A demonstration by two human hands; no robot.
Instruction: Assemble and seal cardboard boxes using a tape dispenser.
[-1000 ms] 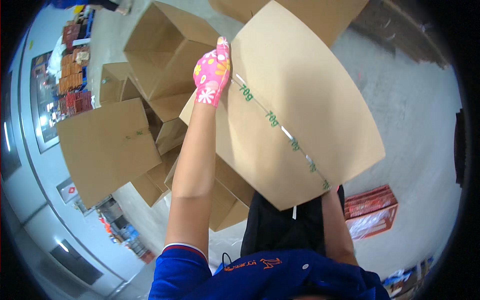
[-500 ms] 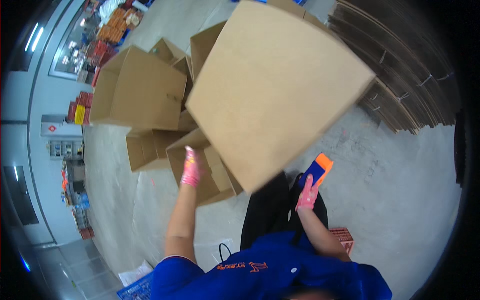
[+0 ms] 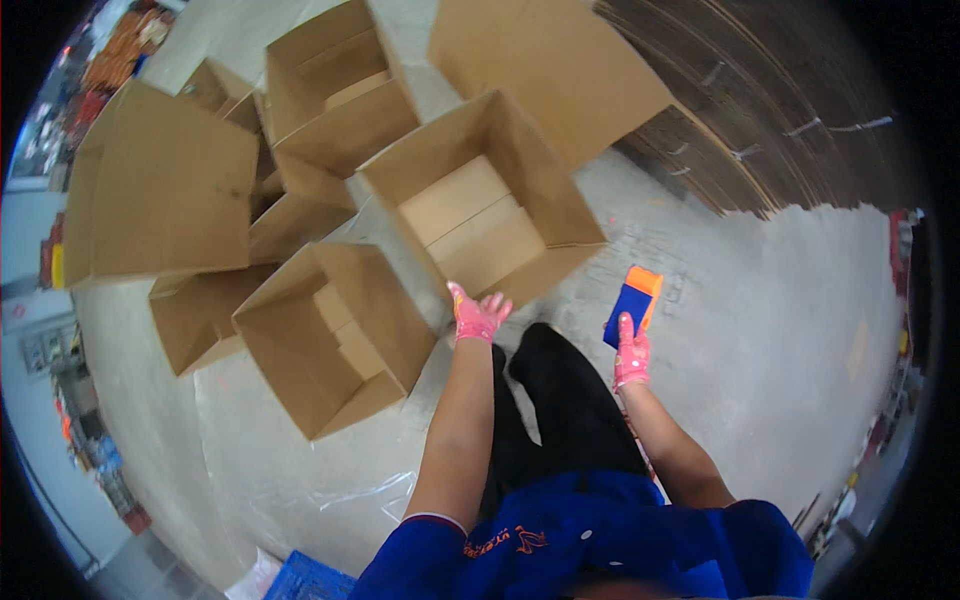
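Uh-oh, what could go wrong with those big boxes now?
The brown, open-topped cardboard box might tip or slide: the left hand, in a pink patterned glove, is open at its near edge, not wrapped around it.

The blue-and-orange handheld tool could drop, since only the right hand, also gloved in pink, holds it.

The box might also bump the open, brown cardboard carton at its lower left, because they look close together.
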